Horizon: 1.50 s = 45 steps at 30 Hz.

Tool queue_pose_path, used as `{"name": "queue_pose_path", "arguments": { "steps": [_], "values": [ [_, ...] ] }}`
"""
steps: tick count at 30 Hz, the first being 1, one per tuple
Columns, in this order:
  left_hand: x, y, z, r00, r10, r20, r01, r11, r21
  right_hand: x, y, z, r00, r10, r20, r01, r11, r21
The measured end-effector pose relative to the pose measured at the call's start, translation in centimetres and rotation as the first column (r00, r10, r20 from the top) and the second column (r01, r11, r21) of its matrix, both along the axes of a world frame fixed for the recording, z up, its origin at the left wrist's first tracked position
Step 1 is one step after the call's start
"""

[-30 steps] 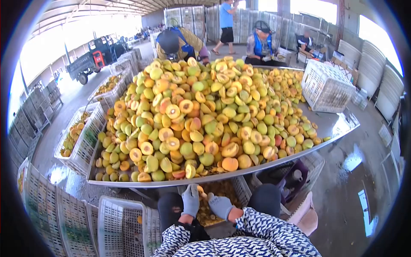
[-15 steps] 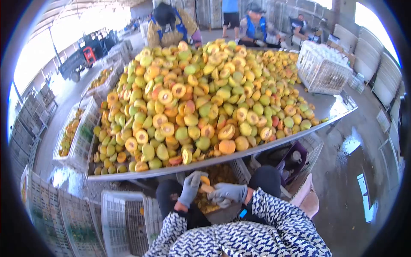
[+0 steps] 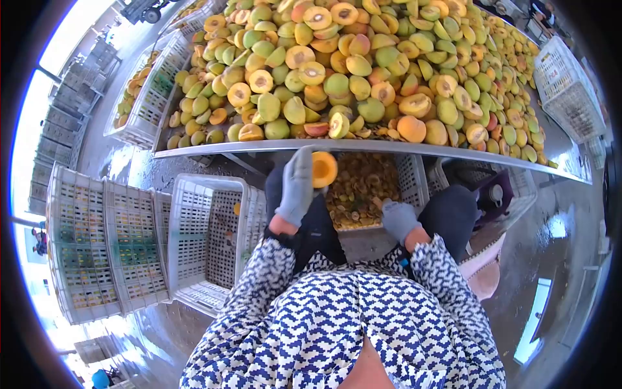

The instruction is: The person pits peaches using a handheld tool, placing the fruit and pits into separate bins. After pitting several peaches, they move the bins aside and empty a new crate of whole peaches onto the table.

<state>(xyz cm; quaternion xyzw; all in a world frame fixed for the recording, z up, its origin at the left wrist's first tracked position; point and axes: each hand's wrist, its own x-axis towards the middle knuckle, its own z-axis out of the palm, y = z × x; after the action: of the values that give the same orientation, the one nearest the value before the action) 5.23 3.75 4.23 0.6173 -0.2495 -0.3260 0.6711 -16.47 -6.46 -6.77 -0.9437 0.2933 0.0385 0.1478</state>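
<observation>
My left hand [image 3: 297, 185], in a grey glove, holds a hollowed peach half [image 3: 324, 170] whose orange cut face points up, just below the table's front edge. My right hand [image 3: 400, 219], also gloved, is closed near my right knee. A small tan tip [image 3: 377, 202] shows at its fingers; I cannot make out what it belongs to. Between my knees stands a crate [image 3: 414, 181] full of brownish fruit scraps and pits [image 3: 356, 188]. Above both hands, halved yellow-green peaches [image 3: 337, 84] are heaped on the metal table [image 3: 389, 146], many with pits still in them.
A white plastic crate [image 3: 210, 188] with a few fruit pieces stands at my left, beside stacked crates [image 3: 107, 240]. Another crate of fruit [image 3: 152, 91] is by the table's left end. A white crate [image 3: 567, 91] rests on its right end. A purple container [image 3: 494, 194] sits by my right knee.
The view has tilted down. My hands, together at a peach half before, are now apart: the left has moved left and up with the half, the right has moved right.
</observation>
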Motion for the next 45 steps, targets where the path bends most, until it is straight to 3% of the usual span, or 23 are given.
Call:
{"name": "queue_pose_path", "arguments": {
  "steps": [1, 3, 5, 6, 8, 10, 11, 14, 15, 17, 21, 23, 24, 25, 26, 27, 28, 30, 33, 37, 39, 43, 45],
  "values": [
    [1.0, 1.3, 0.6, 0.963, 0.17, 0.207, -0.171, 0.985, -0.015, 0.1, 0.0, -0.3, 0.993, -0.084, -0.088, 0.086, 0.996, 0.014],
    [5.2, 6.0, 0.9, 0.833, 0.274, 0.481, -0.285, 0.957, -0.052, 0.1, 1.1, -0.7, 0.99, -0.014, -0.141, 0.014, 1.0, -0.001],
    [8.4, 10.8, 0.4, 0.635, 0.178, 0.751, -0.463, 0.866, 0.187, 0.2, 1.9, -0.9, 0.982, 0.034, -0.187, -0.039, 0.999, -0.02],
    [9.5, 11.3, 0.5, 0.621, 0.184, 0.761, -0.471, 0.864, 0.175, 0.6, 2.2, -0.4, 0.988, 0.013, -0.157, -0.013, 1.0, 0.002],
    [10.5, 12.2, 0.1, 0.104, -0.117, 0.988, -0.703, 0.694, 0.156, 1.5, 2.1, 0.8, 0.992, -0.106, -0.061, 0.113, 0.987, 0.115],
    [10.8, 7.9, 1.9, 0.46, 0.16, 0.874, -0.507, 0.855, 0.11, 2.1, 1.9, 1.1, 0.995, -0.097, -0.02, 0.099, 0.988, 0.117],
    [11.1, 5.3, 2.0, 0.703, 0.224, 0.675, -0.444, 0.879, 0.171, 2.5, 1.9, 1.2, 0.994, -0.11, 0.028, 0.106, 0.988, 0.116],
    [12.4, -2.2, 1.0, 0.298, 0.024, 0.954, -0.353, 0.932, 0.087, 2.3, 2.7, 2.1, 0.99, -0.125, 0.057, 0.114, 0.979, 0.168],
    [11.8, -4.1, 1.4, 0.225, -0.201, 0.953, -0.283, 0.923, 0.261, 2.0, 2.8, 1.9, 0.988, -0.143, 0.057, 0.132, 0.977, 0.165],
    [10.5, -6.2, 2.0, -0.148, -0.394, 0.907, -0.275, 0.897, 0.345, 1.3, 2.7, 1.3, 0.966, -0.163, 0.202, 0.13, 0.977, 0.167],
    [11.1, -8.0, 2.3, 0.054, -0.625, 0.779, -0.344, 0.72, 0.602, 1.3, 2.6, 1.8, 0.943, -0.147, 0.299, 0.087, 0.975, 0.205],
    [11.6, -7.9, 2.1, 0.168, -0.53, 0.831, -0.297, 0.777, 0.556, 1.6, 2.5, 2.2, 0.915, -0.175, 0.363, 0.104, 0.973, 0.208],
    [10.6, -6.9, 3.5, 0.392, -0.399, 0.829, -0.254, 0.819, 0.515, 1.6, 2.1, 2.7, 0.911, -0.181, 0.371, 0.109, 0.973, 0.205],
    [9.9, -6.2, 4.1, 0.376, -0.405, 0.833, -0.25, 0.822, 0.512, 1.7, 2.0, 3.4, 0.843, -0.252, 0.475, 0.143, 0.957, 0.254],
    [9.2, -5.1, 4.3, 0.734, -0.22, 0.643, -0.01, 0.942, 0.334, 1.8, 2.2, 4.1, 0.762, -0.324, 0.56, 0.167, 0.935, 0.314],
    [8.3, -3.6, 4.2, 0.961, -0.114, 0.253, 0.104, 0.993, 0.051, 1.8, 2.5, 5.1, 0.764, -0.333, 0.553, 0.167, 0.93, 0.328],
    [6.8, -2.3, 4.5, 0.972, -0.231, -0.037, 0.225, 0.967, -0.123, 2.1, 2.5, 6.4, 0.721, -0.354, 0.596, 0.144, 0.918, 0.371],
    [4.4, -0.7, 2.7, 0.754, -0.473, -0.455, 0.299, 0.865, -0.403, 2.6, 2.7, 9.1, 0.654, -0.344, 0.674, 0.117, 0.926, 0.359],
    [1.3, -0.3, -1.3, 0.624, -0.512, -0.59, 0.212, 0.838, -0.503, 3.4, 3.0, 10.6, 0.662, -0.303, 0.685, 0.112, 0.944, 0.31],
    [-1.5, -1.2, -3.7, 0.715, -0.436, -0.546, 0.128, 0.85, -0.51, 3.7, 3.2, 9.2, 0.752, -0.282, 0.596, 0.148, 0.953, 0.264],
    [-1.7, -1.5, -4.7, 0.781, -0.184, -0.597, 0.057, 0.973, -0.224, 4.5, 3.9, 8.9, 0.753, -0.255, 0.607, 0.147, 0.964, 0.222],
    [-2.2, -1.4, -4.7, 0.823, -0.165, -0.544, 0.046, 0.973, -0.225, 5.2, 4.0, 8.9, 0.634, -0.431, 0.642, 0.181, 0.89, 0.419],
    [-2.8, -1.5, -3.6, 0.853, -0.168, -0.494, 0.067, 0.974, -0.216, 6.1, 2.7, 8.9, 0.623, -0.416, 0.663, 0.183, 0.901, 0.393]
  ]
}}
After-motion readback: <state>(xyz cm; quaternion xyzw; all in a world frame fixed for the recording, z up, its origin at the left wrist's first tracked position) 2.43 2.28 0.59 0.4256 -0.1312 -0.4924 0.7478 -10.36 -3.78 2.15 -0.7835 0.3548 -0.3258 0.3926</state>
